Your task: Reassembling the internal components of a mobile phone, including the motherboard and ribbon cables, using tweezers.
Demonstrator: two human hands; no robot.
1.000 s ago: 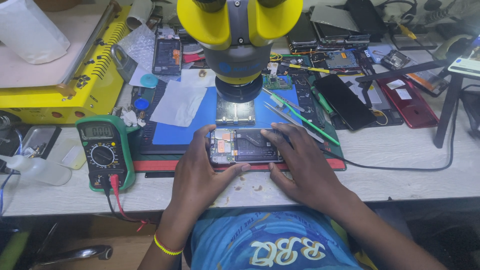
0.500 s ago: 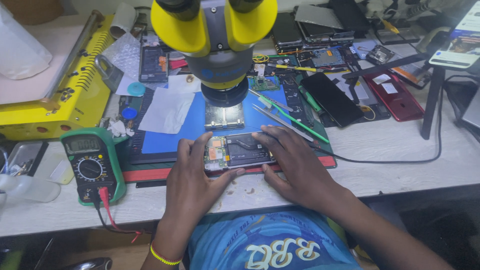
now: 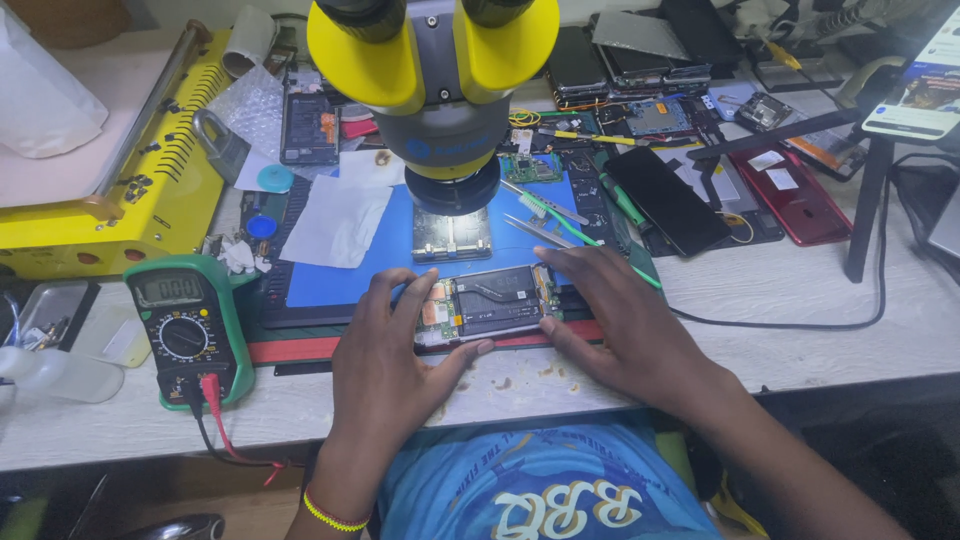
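Note:
An opened phone (image 3: 490, 303) with its circuit boards exposed lies flat on the front edge of a blue work mat (image 3: 350, 275). My left hand (image 3: 395, 365) grips its left end, thumb along the near edge. At the other end my right hand (image 3: 615, 325) rests with fingers curled around the phone's right side. Just behind the phone a small metal plate (image 3: 451, 236) sits under the yellow microscope head (image 3: 435, 75).
A green multimeter (image 3: 185, 325) with red and black leads stands at the left. A yellow machine (image 3: 110, 160) fills the far left. Tweezers and a green-handled tool (image 3: 560, 222), a black phone (image 3: 665, 200), a red phone back (image 3: 795, 195) and several phone parts crowd the back right.
The view has shifted so the bench sits lower and closer. Both hands stay on the opened phone, which has slid slightly toward the near edge of the mat.

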